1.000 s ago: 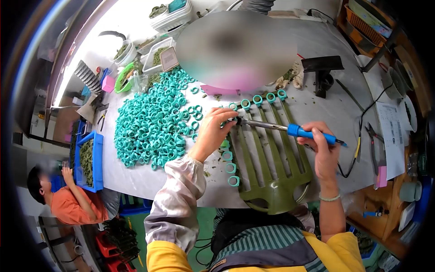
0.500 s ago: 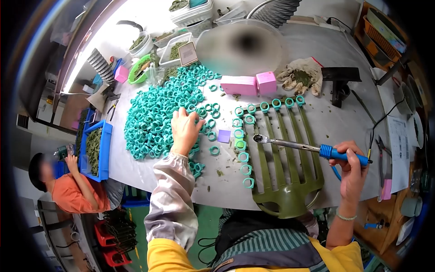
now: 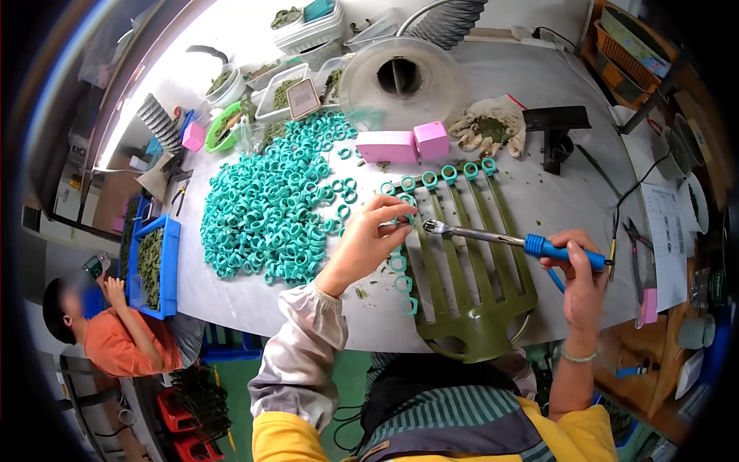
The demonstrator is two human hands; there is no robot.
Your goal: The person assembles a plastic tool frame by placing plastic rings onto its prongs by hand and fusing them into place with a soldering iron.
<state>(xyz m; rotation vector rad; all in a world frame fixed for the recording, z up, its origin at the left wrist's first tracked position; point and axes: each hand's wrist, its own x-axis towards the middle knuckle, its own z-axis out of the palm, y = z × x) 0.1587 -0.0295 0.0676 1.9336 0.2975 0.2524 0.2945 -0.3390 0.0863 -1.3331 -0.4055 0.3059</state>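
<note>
Above the left arm of a green pronged frame is my left hand, its fingers pinched together; what they hold is hidden. Teal rings line the frame's top and left edges. My right hand grips the blue handle of a soldering-type tool, whose metal tip points left, close to my left fingertips, over the frame. A large pile of teal rings lies left of my left hand.
Behind the frame are pink blocks, a stained glove and a clear round hood. A black stand and pliers are right. A co-worker in orange sits left beside a blue bin.
From the ring pile, my left hand has moved right to the frame's left side, and its fingers have closed. The tool stays in my right hand over the frame. The camera view has shifted slightly.
</note>
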